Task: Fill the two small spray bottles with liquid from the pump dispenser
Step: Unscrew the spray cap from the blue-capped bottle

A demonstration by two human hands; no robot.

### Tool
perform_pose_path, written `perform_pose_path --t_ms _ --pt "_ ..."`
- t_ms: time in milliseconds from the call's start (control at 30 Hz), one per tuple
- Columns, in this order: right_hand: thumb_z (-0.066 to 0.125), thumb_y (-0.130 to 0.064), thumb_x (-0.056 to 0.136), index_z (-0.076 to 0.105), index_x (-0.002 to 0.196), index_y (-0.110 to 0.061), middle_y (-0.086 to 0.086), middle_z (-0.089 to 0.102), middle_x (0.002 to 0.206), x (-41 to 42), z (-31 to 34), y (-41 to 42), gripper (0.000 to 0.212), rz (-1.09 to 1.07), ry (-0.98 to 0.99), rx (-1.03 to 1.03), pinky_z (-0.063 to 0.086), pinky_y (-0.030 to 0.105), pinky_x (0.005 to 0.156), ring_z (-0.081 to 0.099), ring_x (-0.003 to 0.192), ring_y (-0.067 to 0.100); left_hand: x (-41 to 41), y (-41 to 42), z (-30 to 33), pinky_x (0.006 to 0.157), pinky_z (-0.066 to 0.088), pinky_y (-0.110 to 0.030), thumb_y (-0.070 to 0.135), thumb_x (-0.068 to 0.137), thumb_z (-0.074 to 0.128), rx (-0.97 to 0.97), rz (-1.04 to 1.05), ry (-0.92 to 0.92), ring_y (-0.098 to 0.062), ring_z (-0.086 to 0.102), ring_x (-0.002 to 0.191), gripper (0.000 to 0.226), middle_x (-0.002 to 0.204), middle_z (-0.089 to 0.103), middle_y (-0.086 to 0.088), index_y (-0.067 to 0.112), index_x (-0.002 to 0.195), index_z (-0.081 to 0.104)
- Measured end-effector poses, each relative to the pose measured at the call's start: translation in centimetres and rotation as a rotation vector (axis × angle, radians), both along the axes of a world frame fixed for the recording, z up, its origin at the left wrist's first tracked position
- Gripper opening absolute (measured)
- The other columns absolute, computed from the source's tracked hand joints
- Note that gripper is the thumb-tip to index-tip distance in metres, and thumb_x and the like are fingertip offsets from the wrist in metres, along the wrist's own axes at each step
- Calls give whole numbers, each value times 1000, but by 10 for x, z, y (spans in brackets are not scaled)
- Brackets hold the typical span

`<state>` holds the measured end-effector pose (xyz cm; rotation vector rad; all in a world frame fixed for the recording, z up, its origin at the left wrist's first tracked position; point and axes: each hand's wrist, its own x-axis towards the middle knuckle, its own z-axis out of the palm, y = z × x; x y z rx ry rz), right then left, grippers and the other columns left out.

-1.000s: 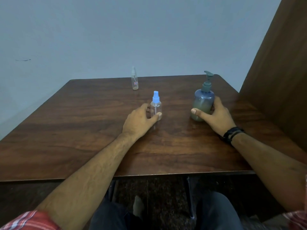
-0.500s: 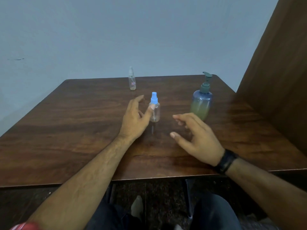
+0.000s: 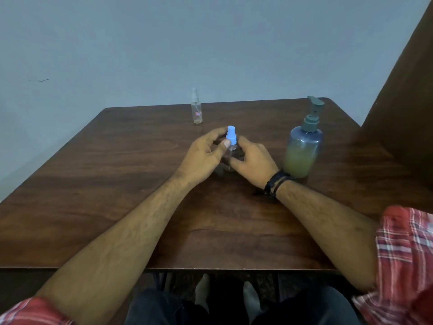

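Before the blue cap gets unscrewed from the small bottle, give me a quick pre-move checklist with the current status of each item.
1. Small clear spray bottle with blue cap upright on the brown wooden table: ok.
2. Right hand grips the bottle body: ok.
3. Left hand fingers at the cap: ok.
4. Cap already loosened: cannot tell.
5. Blue pump dispenser with yellow-green liquid upright beside the right wrist: ok.
6. Second slim clear spray bottle standing apart near the far edge: ok.

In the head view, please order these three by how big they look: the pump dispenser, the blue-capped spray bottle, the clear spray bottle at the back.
1. pump dispenser, clearly largest.
2-3. Unsure: blue-capped spray bottle is partly covered by both hands; clear spray bottle stands farther away.
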<state>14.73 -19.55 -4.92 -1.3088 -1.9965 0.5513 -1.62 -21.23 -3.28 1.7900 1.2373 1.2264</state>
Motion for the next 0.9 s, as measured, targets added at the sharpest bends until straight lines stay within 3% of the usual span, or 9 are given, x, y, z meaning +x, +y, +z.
perform_pose_path --t_ms 67,167,300,433,533,633,733,800,900 --pt "70 -48 87 63 117 -18 -5 74 92 1 -6 2 43 -22 27 18 55 39 77 69 87 17 0 4 3 80 61 -34 10 103 56 -20 -49 -3 -15 74 89 35 121 71 2 20 137 60" --pt "72 -56 82 64 116 -18 -4 74 91 1 -8 5 51 -45 41 33 53 36 75 69 86 17 0 7 7 76 62 -33 6 102 58 -51 -91 -70 -12 74 96 32 123 71 2 22 129 62" --pt "78 -54 80 65 121 -23 -8 75 92 -1 -8 5 52 -53 69 44 52 30 76 69 87 11 2 11 11 68 57 -23 7 89 76 -54 18 -105 -3 71 82 30 99 70 2 20 115 68" --pt "71 -57 79 66 116 -26 -10 73 89 -1 -6 3 49 -44 58 42 49 27 72 69 86 12 10 12 14 76 57 -33 35 81 85 -132 41 4 -17 68 88 48 97 60 -8 21 124 68" --pt "68 -57 79 67 120 -22 -7 74 91 -1 -5 2 53 -43 59 36 54 34 78 69 86 14 9 4 9 81 60 -41 55 76 81 -126 98 3 -20 70 91 38 103 64 -15 27 101 75" --pt "71 -55 83 64 126 -22 -7 74 95 -1 -5 3 55 -25 62 49 55 36 79 68 88 13 1 -6 1 69 55 -21 53 81 77 -29 203 -81 -4 66 84 31 93 68 -1 23 86 70" --pt "73 -56 82 64 129 -22 -6 74 96 -1 -5 3 59 -12 71 56 55 37 79 68 88 14 -3 -8 5 69 52 -15 27 91 73 -24 88 -96 -1 68 93 17 106 69 2 20 103 63" --pt "74 -57 82 65 126 -21 -7 74 94 -1 -6 3 58 -19 76 57 55 35 78 69 87 13 -2 -5 13 74 54 -18 10 95 68 -56 -10 -52 -9 68 107 31 122 68 -3 18 123 56" --pt "76 -56 82 66 118 -19 -6 75 91 0 -7 3 53 -33 76 48 54 36 77 70 86 15 2 2 31 90 55 -25 8 95 67 -84 -9 107 -12 67 113 42 126 68 -2 18 135 55"
